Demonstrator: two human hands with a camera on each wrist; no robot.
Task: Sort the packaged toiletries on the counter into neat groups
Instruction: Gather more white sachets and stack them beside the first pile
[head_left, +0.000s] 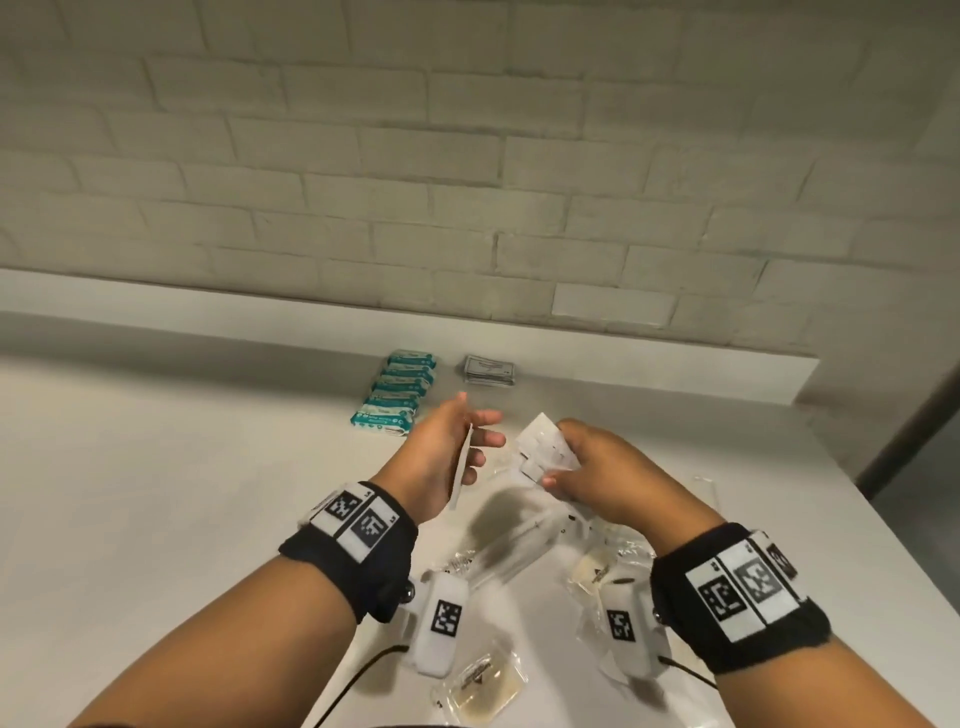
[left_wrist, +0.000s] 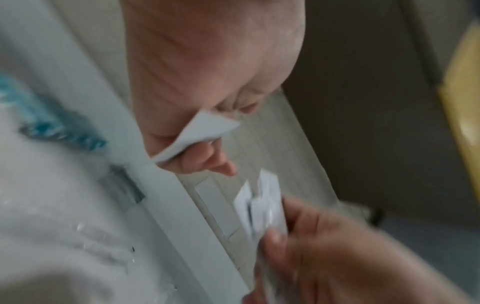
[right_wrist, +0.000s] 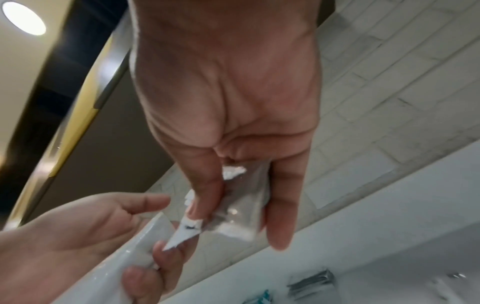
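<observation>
white sachets (head_left: 548, 449) – flat, glossy, right hand (head_left: 608, 475) pinching several, left hand (head_left: 447, 452) gripping 1

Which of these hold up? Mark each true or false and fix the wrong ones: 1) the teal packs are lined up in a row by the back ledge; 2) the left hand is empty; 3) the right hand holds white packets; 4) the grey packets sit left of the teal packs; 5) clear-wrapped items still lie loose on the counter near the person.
1) True: the teal packs lie in a neat overlapping row near the back ledge.
2) False: the left hand holds a flat white packet.
3) True: the right hand grips a bunch of white packets.
4) False: the grey packets are stacked to the right of the teal packs.
5) True: clear-wrapped items lie unsorted on the counter beneath the wrists.
</observation>
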